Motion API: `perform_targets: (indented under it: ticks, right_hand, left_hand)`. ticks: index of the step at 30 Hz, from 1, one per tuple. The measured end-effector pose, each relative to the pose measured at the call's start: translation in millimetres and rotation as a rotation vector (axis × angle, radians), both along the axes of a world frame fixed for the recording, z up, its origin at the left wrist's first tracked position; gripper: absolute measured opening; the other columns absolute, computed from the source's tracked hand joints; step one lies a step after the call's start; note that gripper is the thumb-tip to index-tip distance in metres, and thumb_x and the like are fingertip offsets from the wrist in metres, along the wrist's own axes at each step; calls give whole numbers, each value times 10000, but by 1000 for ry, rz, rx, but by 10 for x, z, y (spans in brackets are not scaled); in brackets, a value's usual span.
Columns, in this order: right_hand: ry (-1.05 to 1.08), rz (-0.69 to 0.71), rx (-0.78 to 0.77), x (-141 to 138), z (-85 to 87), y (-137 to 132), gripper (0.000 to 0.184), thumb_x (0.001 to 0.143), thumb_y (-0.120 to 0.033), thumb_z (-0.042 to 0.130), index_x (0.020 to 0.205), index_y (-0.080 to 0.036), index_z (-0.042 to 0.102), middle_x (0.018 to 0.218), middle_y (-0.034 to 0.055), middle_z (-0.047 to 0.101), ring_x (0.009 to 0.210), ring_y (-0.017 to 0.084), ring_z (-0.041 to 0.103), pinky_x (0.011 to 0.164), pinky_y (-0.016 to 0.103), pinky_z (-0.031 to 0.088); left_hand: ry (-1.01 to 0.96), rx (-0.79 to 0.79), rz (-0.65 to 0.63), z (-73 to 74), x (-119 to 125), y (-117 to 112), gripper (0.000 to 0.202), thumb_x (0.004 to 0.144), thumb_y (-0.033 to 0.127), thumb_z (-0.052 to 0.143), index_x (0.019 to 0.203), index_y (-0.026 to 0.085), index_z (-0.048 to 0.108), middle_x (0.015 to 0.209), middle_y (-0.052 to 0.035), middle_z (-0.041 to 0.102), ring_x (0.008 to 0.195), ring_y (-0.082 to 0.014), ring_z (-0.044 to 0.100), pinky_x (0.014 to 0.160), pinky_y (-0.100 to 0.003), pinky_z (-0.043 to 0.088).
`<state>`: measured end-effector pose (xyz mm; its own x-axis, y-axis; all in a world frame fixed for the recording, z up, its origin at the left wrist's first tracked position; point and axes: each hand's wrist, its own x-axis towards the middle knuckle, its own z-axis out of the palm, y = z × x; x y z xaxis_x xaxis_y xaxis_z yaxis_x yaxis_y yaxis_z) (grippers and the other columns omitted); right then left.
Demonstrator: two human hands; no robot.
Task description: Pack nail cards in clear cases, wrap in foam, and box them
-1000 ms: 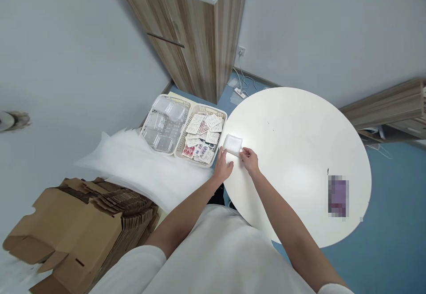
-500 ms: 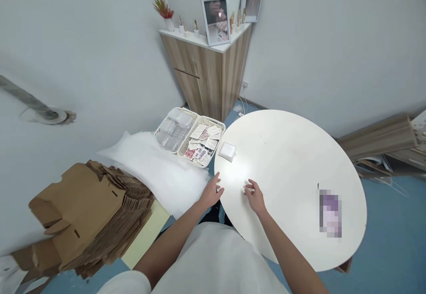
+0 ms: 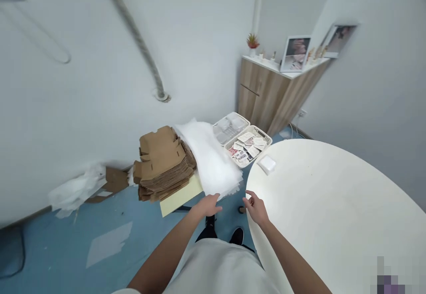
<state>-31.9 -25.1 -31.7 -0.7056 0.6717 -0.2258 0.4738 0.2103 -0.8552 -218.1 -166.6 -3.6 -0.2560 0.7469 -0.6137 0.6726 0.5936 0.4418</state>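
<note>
My left hand (image 3: 208, 205) is stretched forward with thumb and fingers apart, nothing in it. It is nearest the front edge of a stack of thin white sheets (image 3: 213, 165), possibly foam; whether it touches them I cannot tell. Over the left rim of the round white table (image 3: 333, 187) hovers my right hand (image 3: 256, 208), fingers loosely curved and apart, holding nothing. Beyond it on the table lies a small white square stack (image 3: 266, 164). Left of the sheets stands a pile of flattened brown cardboard boxes (image 3: 163, 156).
Two white baskets sit behind the sheets: one with clear plastic cases (image 3: 229, 127), one with printed cards (image 3: 248, 145). A wooden cabinet (image 3: 266, 87) fills the corner. Plastic wrapping (image 3: 80, 187) lies on the floor at left. A pixelated patch (image 3: 389, 283) covers something on the table.
My view has swung left, so the table and cabinet appear further right. My left hand is now closer to the white sheets. Both hands remain empty.
</note>
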Motion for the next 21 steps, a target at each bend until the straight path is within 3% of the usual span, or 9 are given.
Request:
perform_targets:
  ticks: [5, 9, 12, 16, 19, 21]
  right_hand:
    - [-50, 221, 126, -600, 90, -68, 402, 772, -416, 399, 1096, -205, 509, 720, 16, 617, 557, 150, 550, 574, 289, 424]
    - [-29, 369, 245, -1226, 175, -160, 346, 774, -351, 405, 1066, -204, 517, 804, 35, 618, 640, 156, 563, 618, 292, 431]
    - [14, 385, 384, -1750, 262, -255, 331, 762, -321, 444, 1062, -199, 513, 923, 56, 580, 709, 153, 551, 678, 299, 435]
    - [21, 385, 533, -2447, 459, -410, 382, 758, -314, 485, 1124, -203, 461, 988, 64, 534, 796, 160, 538, 732, 296, 429]
    - [-95, 372, 698, -2887, 635, -536, 430, 757, -332, 508, 1158, -206, 416, 1008, 73, 519, 932, 193, 506, 730, 282, 412]
    - [-233, 363, 787, -3113, 729, -610, 414, 763, -340, 505, 1143, -209, 407, 1009, 77, 516, 918, 199, 513, 668, 274, 405]
  left_hand:
    - [96, 328, 224, 220, -356, -262, 479, 754, 397, 458, 1187, 195, 429, 1072, -81, 580, 871, -196, 583, 762, -283, 421]
    - [246, 517, 368, 355, -777, -509, 375, 794, 377, 407, 1109, 190, 489, 1043, -67, 587, 880, -189, 568, 764, -291, 423]
    - [388, 518, 440, 425, -1163, -735, 354, 802, 371, 402, 1080, 179, 506, 1050, -81, 581, 958, -212, 534, 792, -309, 412]
    - [488, 401, 432, 474, -1642, -985, 384, 784, 391, 436, 1097, 179, 503, 1083, -91, 567, 1016, -246, 501, 822, -349, 391]
    - [479, 295, 386, 471, -1896, -1067, 415, 768, 414, 460, 1113, 186, 495, 1088, -94, 570, 980, -256, 526, 799, -364, 400]
    - [464, 260, 352, 452, -2000, -1074, 418, 760, 424, 472, 1106, 190, 499, 1074, -93, 579, 955, -254, 543, 789, -363, 405]
